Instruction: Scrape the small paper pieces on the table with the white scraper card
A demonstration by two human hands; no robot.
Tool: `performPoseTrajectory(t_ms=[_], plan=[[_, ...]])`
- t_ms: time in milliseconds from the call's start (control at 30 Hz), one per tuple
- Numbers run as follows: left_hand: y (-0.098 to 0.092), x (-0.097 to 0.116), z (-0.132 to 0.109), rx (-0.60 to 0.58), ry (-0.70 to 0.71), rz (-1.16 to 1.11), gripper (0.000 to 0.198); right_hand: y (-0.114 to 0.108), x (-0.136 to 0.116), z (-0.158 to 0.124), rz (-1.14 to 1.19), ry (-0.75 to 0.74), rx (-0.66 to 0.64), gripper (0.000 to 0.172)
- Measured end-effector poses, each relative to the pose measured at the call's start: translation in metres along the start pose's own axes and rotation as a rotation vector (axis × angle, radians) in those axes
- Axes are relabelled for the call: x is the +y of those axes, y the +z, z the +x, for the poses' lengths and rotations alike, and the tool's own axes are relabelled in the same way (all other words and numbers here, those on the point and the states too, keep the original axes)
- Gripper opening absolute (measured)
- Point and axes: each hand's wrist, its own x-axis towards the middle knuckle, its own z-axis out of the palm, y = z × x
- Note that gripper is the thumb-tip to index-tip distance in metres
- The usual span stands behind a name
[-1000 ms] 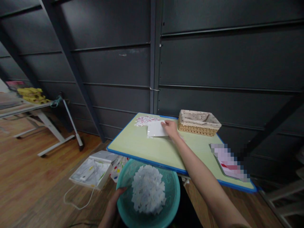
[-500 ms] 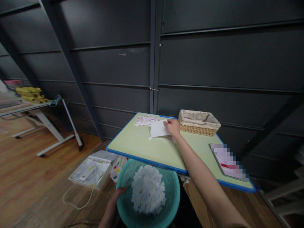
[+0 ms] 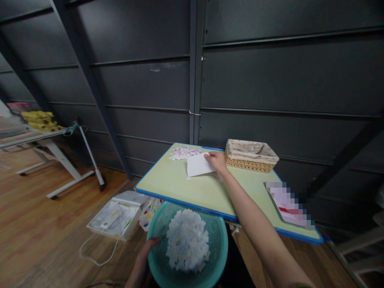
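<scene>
My right hand (image 3: 216,161) pinches the edge of a white card (image 3: 198,165) held just above the pale green tabletop (image 3: 168,182). Behind the card lies a spread of small pink and white paper scraps (image 3: 184,153). Below the table's front edge, my left hand (image 3: 149,249) grips the left rim of a teal plastic basket (image 3: 220,256), thumb over the inside and the other fingers hidden. Inside that basket is a heap of small whitish paper pieces (image 3: 187,240).
A woven basket with a cloth lining (image 3: 252,156) stands at the table's back right. A pixelated flat item (image 3: 288,206) lies near the right edge. On the floor at left sits an open white box (image 3: 111,220) with a cord. A dark panelled wall (image 3: 144,88) rises behind.
The white card has shifted slightly left and toward me in my right hand, covering the small white scrap that showed on the tabletop. My left hand keeps its grip on the basket.
</scene>
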Motion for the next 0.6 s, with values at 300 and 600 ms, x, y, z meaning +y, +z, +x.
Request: performPoseTrajectory(t_ms=[300, 600], plan=[[0.007, 0.002, -0.009, -0.014, 0.004, -0.057, 0.06, 0.003, -0.007, -0.012, 0.117, 0.012, -0.364, 0.029], [0.011, 0.007, -0.016, -0.017, -0.067, -0.088, 0.067, 0.008, -0.022, -0.026, 0.411, 0.035, -0.855, 0.038]])
